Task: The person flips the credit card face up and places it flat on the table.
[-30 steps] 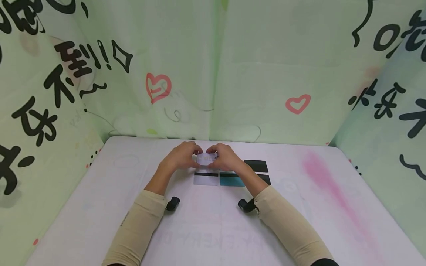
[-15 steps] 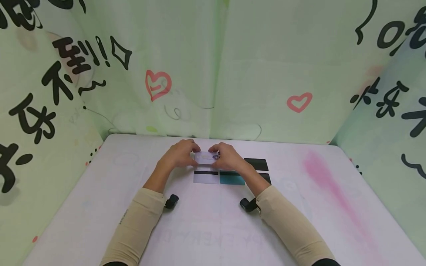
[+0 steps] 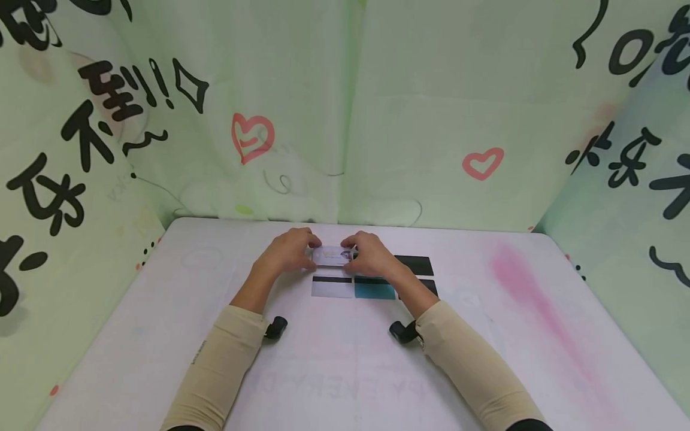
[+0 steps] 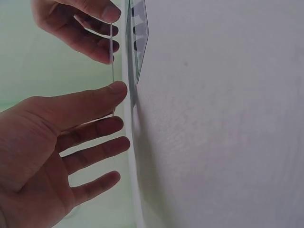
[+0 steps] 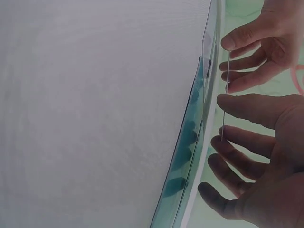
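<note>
Between my two hands is a thin pale card with faint print and a dark mark near its right end. My left hand pinches its left end between thumb and fingers; my right hand does the same at the right end. Both wrist views show the card edge-on as a thin line, raised off the table. In front of it lie a pale card with a black stripe and a teal card. Beside my right wrist are a black card and another dark card, partly hidden by the forearm.
The white table has a pink smear on its right side. Green printed cloth stands behind it and at both sides. The table's back edge runs just beyond my hands.
My hands have drawn slightly apart along the held card, so more of its face shows. The card has shifted a little to the left. The cards on the table stay where they were.
</note>
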Demonstrator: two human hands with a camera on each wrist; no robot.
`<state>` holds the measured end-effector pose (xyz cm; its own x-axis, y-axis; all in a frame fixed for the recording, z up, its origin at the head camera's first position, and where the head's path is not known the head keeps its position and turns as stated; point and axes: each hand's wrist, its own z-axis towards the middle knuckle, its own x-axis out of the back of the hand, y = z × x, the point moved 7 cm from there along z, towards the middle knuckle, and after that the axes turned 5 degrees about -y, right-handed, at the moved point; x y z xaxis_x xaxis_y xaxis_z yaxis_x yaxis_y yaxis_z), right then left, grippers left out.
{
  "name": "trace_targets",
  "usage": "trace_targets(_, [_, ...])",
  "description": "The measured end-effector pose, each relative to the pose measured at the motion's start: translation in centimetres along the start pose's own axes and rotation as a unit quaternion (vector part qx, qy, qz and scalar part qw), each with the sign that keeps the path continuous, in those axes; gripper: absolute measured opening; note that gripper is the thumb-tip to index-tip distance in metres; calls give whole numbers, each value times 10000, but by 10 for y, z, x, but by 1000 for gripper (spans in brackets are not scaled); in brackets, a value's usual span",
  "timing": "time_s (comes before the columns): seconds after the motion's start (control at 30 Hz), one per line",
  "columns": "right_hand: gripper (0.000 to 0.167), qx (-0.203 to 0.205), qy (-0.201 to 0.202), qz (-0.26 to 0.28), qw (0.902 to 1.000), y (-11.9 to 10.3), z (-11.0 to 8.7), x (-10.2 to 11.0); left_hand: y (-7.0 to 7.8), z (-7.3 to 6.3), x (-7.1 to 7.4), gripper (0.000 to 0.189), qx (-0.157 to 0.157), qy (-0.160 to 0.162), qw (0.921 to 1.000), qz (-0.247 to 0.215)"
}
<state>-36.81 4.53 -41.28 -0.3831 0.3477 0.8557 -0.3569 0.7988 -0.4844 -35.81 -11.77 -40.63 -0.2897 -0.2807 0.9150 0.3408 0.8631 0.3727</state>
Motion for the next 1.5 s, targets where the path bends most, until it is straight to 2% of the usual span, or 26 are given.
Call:
trace_targets(0.33, [53,0,-6,-311,9995,-1,0,-1,-2,0,-5,52,53,-95,9999,-17])
trace_targets(0.63, [52,52,-61,-615,9981,-3,0,-2,-1,0,-7,51,-86,-142,9997,160])
trace_targets(1.27, [52,-13,-162,-800,9967,-4,-1,-3,3,3,-11,51,-171,-168,9987,440])
trace_targets(1.5, [52,-28,-158,-867,9961,-5,-3,-3,6,2,-11,50,-146,-299,9979,548])
